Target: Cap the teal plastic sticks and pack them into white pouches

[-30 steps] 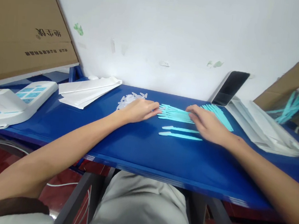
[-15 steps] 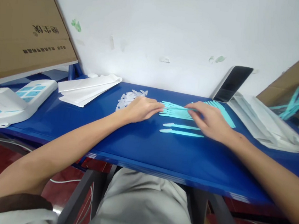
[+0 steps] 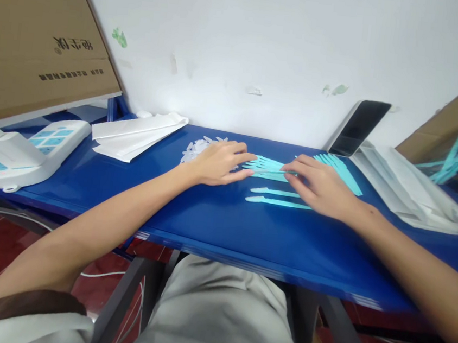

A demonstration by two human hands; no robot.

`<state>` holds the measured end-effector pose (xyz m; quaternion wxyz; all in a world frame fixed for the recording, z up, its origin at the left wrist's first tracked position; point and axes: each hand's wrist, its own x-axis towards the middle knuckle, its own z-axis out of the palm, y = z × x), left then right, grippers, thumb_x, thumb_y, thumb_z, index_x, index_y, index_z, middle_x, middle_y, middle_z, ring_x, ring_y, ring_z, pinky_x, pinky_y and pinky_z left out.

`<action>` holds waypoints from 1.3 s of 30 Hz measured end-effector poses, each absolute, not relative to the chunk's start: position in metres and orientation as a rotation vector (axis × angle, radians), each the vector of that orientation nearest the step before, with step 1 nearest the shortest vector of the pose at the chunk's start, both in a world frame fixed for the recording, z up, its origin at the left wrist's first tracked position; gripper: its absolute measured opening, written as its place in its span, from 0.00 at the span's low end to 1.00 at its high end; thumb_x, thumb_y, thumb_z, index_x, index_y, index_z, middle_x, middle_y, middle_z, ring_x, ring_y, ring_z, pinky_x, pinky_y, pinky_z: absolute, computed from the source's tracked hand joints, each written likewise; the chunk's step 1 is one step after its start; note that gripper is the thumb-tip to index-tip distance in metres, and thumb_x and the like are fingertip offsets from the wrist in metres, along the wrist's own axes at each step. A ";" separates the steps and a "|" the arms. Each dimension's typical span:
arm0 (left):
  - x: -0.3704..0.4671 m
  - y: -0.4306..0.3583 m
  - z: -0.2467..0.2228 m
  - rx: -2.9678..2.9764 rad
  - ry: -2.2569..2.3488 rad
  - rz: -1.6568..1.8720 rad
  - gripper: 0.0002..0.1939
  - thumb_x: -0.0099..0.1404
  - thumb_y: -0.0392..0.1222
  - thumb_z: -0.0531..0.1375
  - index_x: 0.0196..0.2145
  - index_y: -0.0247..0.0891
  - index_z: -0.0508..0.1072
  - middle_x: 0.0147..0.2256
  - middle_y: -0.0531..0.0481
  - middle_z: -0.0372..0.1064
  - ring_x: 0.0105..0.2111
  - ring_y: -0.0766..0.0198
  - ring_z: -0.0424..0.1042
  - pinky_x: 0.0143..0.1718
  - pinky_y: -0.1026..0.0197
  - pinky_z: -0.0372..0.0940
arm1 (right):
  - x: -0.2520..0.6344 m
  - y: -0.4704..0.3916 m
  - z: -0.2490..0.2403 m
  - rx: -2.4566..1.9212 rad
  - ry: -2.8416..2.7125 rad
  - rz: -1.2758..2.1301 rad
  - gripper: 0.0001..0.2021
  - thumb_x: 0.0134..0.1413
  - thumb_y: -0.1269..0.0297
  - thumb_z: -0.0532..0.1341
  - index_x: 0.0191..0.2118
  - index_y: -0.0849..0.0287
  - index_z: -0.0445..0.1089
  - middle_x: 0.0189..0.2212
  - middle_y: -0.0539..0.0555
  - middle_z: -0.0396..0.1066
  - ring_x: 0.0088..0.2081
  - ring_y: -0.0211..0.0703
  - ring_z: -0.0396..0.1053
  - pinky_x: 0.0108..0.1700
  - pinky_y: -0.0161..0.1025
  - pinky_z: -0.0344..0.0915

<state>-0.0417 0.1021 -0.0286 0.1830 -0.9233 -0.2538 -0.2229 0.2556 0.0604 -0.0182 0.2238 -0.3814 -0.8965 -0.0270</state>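
Observation:
My right hand (image 3: pixel 313 181) pinches a turquoise eyebrow razor (image 3: pixel 269 172) by its handle, the blade end pointing left. My left hand (image 3: pixel 226 163) is at that end with thumb and index finger spread apart; the fingertips are close to the razor, and whether they touch it I cannot tell. Behind and under the held razor lies a row of similar turquoise razors (image 3: pixel 268 163). Two razors with whitish capped ends, one of them the nearer razor (image 3: pixel 277 202), lie side by side in front. A pile of small translucent caps (image 3: pixel 195 149) is partly hidden behind my left hand.
More turquoise razors (image 3: pixel 345 175) lie beyond my right hand. A phone (image 3: pixel 359 128) leans on the wall near white paper sheets (image 3: pixel 410 196). Left are folded white paper (image 3: pixel 134 137), a power strip (image 3: pixel 58 142) with a charger, and a cardboard box (image 3: pixel 31 25).
My left thumb and index finger have parted from a pinch at the razor's end. The held razor has dropped slightly toward the table's front; my right hand keeps its grip.

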 end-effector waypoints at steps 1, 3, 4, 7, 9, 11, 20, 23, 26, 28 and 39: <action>-0.048 0.105 -0.027 -2.629 -0.766 -0.575 0.27 0.79 0.57 0.47 0.57 0.36 0.77 0.47 0.39 0.74 0.42 0.53 0.74 0.46 0.54 0.67 | 0.258 0.062 -0.019 -1.067 -2.487 -0.085 0.19 0.72 0.56 0.50 0.46 0.57 0.77 0.41 0.61 0.73 0.39 0.52 0.72 0.43 0.47 0.66; -0.059 0.111 -0.026 -2.683 -0.881 -0.430 0.27 0.78 0.56 0.49 0.56 0.37 0.78 0.49 0.38 0.73 0.45 0.50 0.73 0.50 0.50 0.66 | 0.262 0.067 -0.023 -1.106 -2.521 -0.095 0.19 0.71 0.56 0.50 0.45 0.58 0.77 0.41 0.61 0.73 0.38 0.52 0.72 0.42 0.47 0.66; -0.063 0.113 -0.026 -2.711 -0.929 -0.358 0.26 0.77 0.56 0.50 0.56 0.37 0.79 0.50 0.37 0.73 0.47 0.49 0.73 0.51 0.49 0.65 | 0.264 0.069 -0.024 -1.119 -2.541 -0.085 0.19 0.71 0.56 0.51 0.45 0.59 0.78 0.40 0.61 0.74 0.37 0.52 0.73 0.42 0.48 0.66; -0.070 0.120 -0.027 -2.784 -1.000 -0.225 0.26 0.77 0.56 0.51 0.56 0.38 0.80 0.53 0.36 0.72 0.50 0.46 0.71 0.54 0.46 0.63 | 0.266 0.074 -0.028 -1.081 -2.594 0.017 0.19 0.70 0.59 0.51 0.47 0.59 0.78 0.41 0.61 0.78 0.39 0.53 0.75 0.44 0.48 0.68; -0.070 0.122 -0.027 -2.820 -0.990 -0.213 0.25 0.77 0.54 0.51 0.56 0.37 0.80 0.53 0.36 0.74 0.51 0.46 0.71 0.56 0.46 0.62 | 0.266 0.074 -0.028 -1.007 -2.621 0.117 0.18 0.70 0.60 0.51 0.47 0.58 0.78 0.43 0.60 0.80 0.43 0.54 0.77 0.46 0.48 0.69; -0.068 0.124 -0.028 -2.844 -0.962 -0.237 0.24 0.78 0.51 0.51 0.56 0.36 0.79 0.53 0.37 0.76 0.52 0.47 0.71 0.57 0.47 0.61 | 0.264 0.072 -0.027 -0.950 -2.648 0.185 0.18 0.70 0.61 0.51 0.47 0.57 0.79 0.44 0.60 0.81 0.44 0.53 0.77 0.47 0.47 0.70; -0.065 0.127 -0.033 -2.914 -0.905 -0.345 0.17 0.78 0.43 0.53 0.52 0.36 0.79 0.48 0.41 0.79 0.47 0.52 0.76 0.50 0.54 0.65 | 0.267 0.079 -0.034 -0.981 -2.568 0.111 0.20 0.70 0.65 0.50 0.51 0.58 0.80 0.42 0.62 0.76 0.39 0.53 0.75 0.43 0.48 0.71; -0.064 0.127 -0.033 -2.909 -0.895 -0.352 0.16 0.78 0.42 0.54 0.52 0.35 0.79 0.48 0.40 0.78 0.47 0.52 0.76 0.49 0.55 0.65 | 0.270 0.083 -0.040 -1.007 -2.564 0.082 0.19 0.70 0.63 0.52 0.52 0.57 0.80 0.46 0.63 0.74 0.41 0.53 0.75 0.44 0.50 0.71; -0.064 0.128 -0.035 -2.890 -0.895 -0.357 0.17 0.78 0.40 0.53 0.53 0.35 0.79 0.48 0.39 0.78 0.47 0.52 0.76 0.49 0.55 0.65 | 0.270 0.084 -0.044 -1.012 -2.554 0.039 0.19 0.71 0.61 0.53 0.55 0.57 0.78 0.51 0.65 0.73 0.47 0.56 0.75 0.49 0.53 0.71; -0.064 0.128 -0.036 -2.880 -0.885 -0.359 0.17 0.78 0.39 0.53 0.53 0.36 0.80 0.47 0.39 0.78 0.46 0.52 0.76 0.49 0.55 0.66 | 0.269 0.084 -0.045 -0.995 -2.569 0.014 0.20 0.71 0.60 0.52 0.56 0.57 0.77 0.52 0.66 0.73 0.51 0.59 0.73 0.53 0.56 0.70; -0.062 0.126 -0.033 -2.817 -0.842 -0.358 0.16 0.76 0.36 0.54 0.52 0.34 0.80 0.44 0.41 0.81 0.43 0.53 0.77 0.46 0.55 0.66 | 0.267 0.086 -0.042 -0.987 -2.605 0.024 0.19 0.69 0.64 0.53 0.51 0.58 0.81 0.45 0.64 0.79 0.47 0.59 0.76 0.48 0.54 0.73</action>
